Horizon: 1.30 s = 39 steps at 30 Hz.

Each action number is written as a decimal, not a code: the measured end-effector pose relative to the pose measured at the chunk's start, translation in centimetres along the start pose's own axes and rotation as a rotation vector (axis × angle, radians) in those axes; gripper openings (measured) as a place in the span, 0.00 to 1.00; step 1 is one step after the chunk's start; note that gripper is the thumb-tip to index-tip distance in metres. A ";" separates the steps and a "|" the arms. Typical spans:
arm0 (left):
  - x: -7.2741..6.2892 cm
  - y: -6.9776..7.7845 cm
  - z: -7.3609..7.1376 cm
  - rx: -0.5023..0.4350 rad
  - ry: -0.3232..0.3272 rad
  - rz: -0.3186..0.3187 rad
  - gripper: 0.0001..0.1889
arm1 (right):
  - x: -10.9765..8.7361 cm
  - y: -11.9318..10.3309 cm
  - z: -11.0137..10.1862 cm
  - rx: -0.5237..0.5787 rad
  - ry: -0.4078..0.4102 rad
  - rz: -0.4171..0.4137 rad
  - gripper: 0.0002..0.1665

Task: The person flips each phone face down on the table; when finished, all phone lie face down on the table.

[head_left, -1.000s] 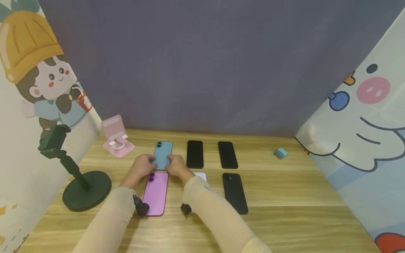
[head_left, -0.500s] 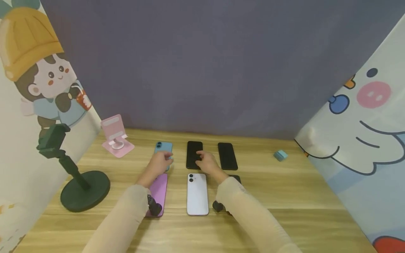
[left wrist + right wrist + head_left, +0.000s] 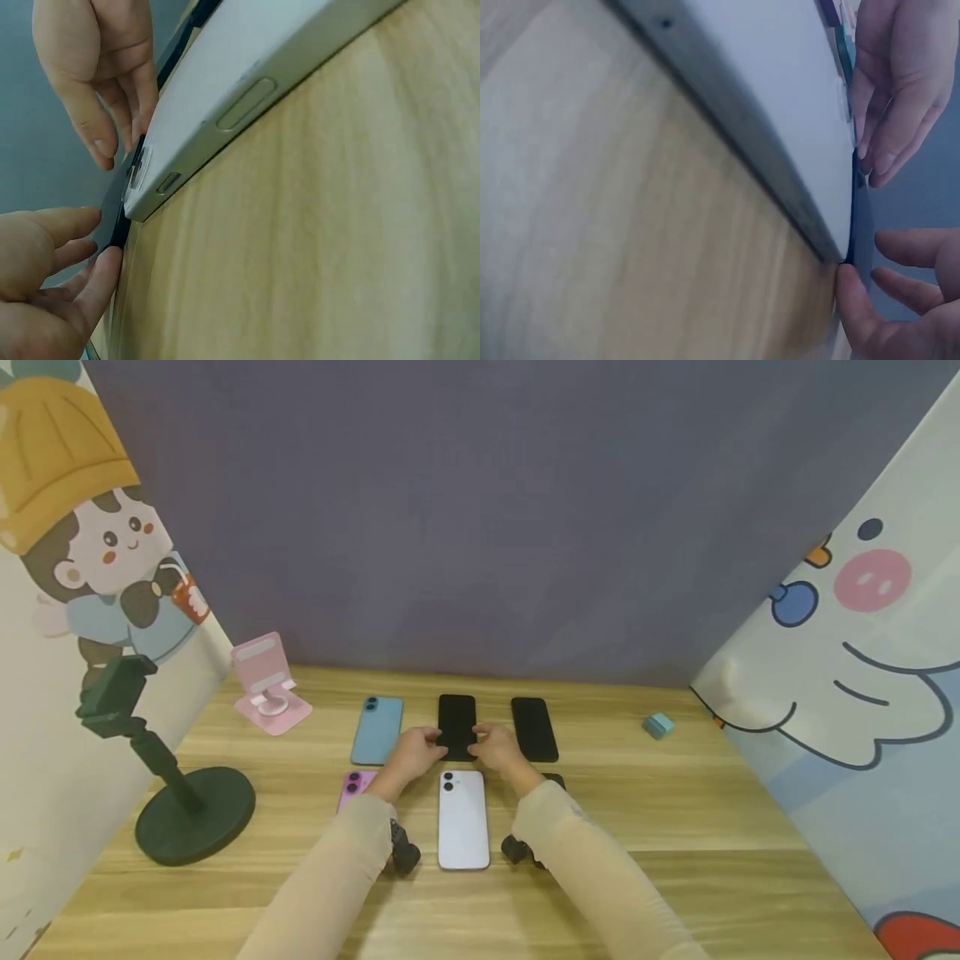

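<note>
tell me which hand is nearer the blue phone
Left. The left hand is just right of the blue phone; the right hand is farther right, past the left.

Wood-grain surface, and going off the white phone there's a pink phone and dark green stand to its left, a mostly hidden dark phone right, a black phone just behind, a blue phone and pink stand back-left, a second black phone and little teal block back-right.
</note>
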State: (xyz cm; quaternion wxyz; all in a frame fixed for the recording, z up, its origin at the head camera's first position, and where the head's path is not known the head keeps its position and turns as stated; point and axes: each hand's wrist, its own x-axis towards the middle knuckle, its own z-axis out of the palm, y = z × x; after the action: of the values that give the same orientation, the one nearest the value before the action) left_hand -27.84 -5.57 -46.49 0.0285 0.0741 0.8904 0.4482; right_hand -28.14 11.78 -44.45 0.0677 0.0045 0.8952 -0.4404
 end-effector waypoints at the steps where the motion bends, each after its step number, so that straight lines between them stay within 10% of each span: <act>1: 0.1 0.0 0.1 -0.007 0.003 -0.006 0.19 | 0.0 0.0 0.0 0.010 0.008 0.006 0.25; 17: 0.5 0.1 0.7 -0.017 0.028 -0.011 0.17 | 0.4 0.3 0.5 0.110 0.038 0.047 0.27; 39: 0.4 0.6 0.8 0.004 0.023 0.011 0.19 | 0.7 0.5 -0.6 0.520 -0.073 0.024 0.28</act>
State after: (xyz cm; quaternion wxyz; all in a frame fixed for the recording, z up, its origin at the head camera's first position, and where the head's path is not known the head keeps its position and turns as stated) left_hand -28.05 -4.50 -46.45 0.0159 0.0739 0.8911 0.4474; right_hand -28.85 12.47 -44.57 0.1018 0.0164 0.7488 -0.6547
